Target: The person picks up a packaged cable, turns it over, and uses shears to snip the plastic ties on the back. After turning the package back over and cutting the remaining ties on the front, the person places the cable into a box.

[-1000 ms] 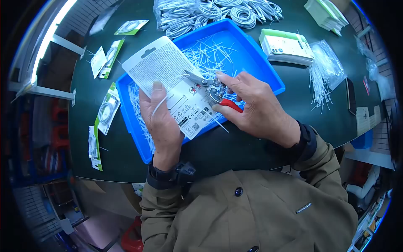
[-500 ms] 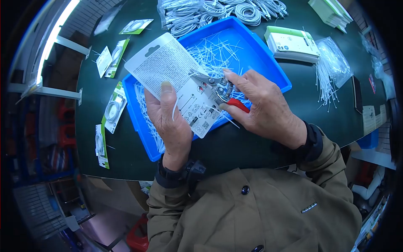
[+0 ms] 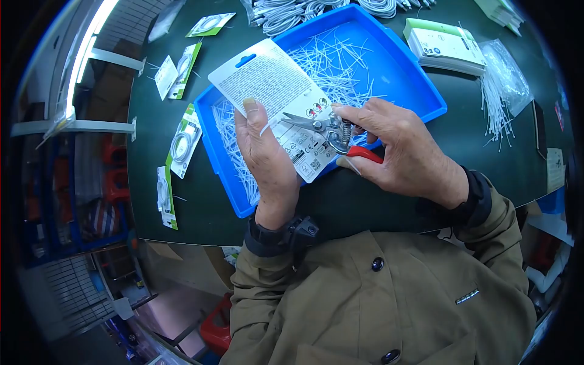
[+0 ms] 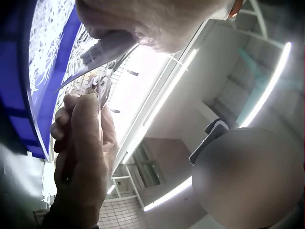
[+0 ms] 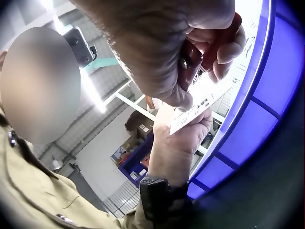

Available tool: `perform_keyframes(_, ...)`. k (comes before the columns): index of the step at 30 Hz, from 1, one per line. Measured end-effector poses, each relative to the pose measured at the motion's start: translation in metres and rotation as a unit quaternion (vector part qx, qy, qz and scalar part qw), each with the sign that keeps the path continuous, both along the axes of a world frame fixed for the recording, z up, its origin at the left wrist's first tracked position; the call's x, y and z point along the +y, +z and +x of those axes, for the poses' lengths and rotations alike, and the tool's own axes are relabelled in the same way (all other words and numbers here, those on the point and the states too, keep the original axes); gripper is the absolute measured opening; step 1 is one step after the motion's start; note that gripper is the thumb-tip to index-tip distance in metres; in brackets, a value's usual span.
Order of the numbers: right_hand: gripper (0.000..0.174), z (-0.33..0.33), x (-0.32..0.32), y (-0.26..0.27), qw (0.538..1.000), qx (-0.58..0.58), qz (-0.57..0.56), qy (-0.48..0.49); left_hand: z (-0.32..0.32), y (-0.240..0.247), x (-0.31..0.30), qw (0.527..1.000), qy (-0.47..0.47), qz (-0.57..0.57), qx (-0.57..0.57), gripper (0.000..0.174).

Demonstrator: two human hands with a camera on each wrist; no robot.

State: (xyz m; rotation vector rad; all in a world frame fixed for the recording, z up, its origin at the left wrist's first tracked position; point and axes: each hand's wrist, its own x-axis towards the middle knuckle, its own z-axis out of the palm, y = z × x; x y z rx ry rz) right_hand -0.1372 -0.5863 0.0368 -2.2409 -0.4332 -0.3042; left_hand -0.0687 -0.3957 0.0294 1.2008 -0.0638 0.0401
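A printed white packaging card with a hanger slot is gripped by my left hand, its thumb lying on the printed face. Beside that thumb a thin white cable tie sticks up. My right hand holds red-handled pruning shears, fingers curled round the handles. Their metal blades lie over the card, slightly parted, tips pointing toward the left thumb. In the right wrist view the red handles show within the curled fingers. Below the card spreads a blue tray with many loose white ties.
Several green-and-white cable packs lie along the left of the dark green table. Coiled grey cables are piled behind the tray. To the right sit a stack of cards and a clear bag with white ties.
The shears' blades have swung lower across the card, closer to level with the left thumb. Both hands keep their holds. The head view has shifted, so the scene sits farther right and higher.
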Motion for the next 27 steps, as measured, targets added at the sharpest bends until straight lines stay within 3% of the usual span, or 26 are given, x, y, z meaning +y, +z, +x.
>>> perform_keyframes(4, 0.058, 0.000, 0.001, 0.001, 1.000, -0.005, -0.005, 0.007, -0.003, -0.004, 0.000, 0.999, -0.042, 0.002, -0.009, 0.048)
perform_keyframes(7, 0.065, 0.000, 0.001, 0.000, 1.000, -0.011, -0.004, 0.005, -0.003, -0.007, -0.004, 0.999, -0.046, 0.005, -0.016, 0.048)
perform_keyframes(18, 0.055, 0.001, 0.000, -0.001, 1.000, 0.009, -0.008, 0.014, -0.006, -0.002, -0.006, 0.998, -0.043, 0.032, -0.033, 0.043)
perform_keyframes(21, 0.055, 0.001, -0.002, -0.001, 1.000, 0.013, 0.000, 0.012, -0.004, -0.002, -0.008, 0.998, 0.020, 0.050, -0.032, 0.045)
perform_keyframes(27, 0.062, 0.002, -0.010, -0.001, 1.000, -0.006, -0.025, -0.002, 0.009, 0.001, 0.020, 0.999, 0.027, -0.024, 0.010, 0.053)
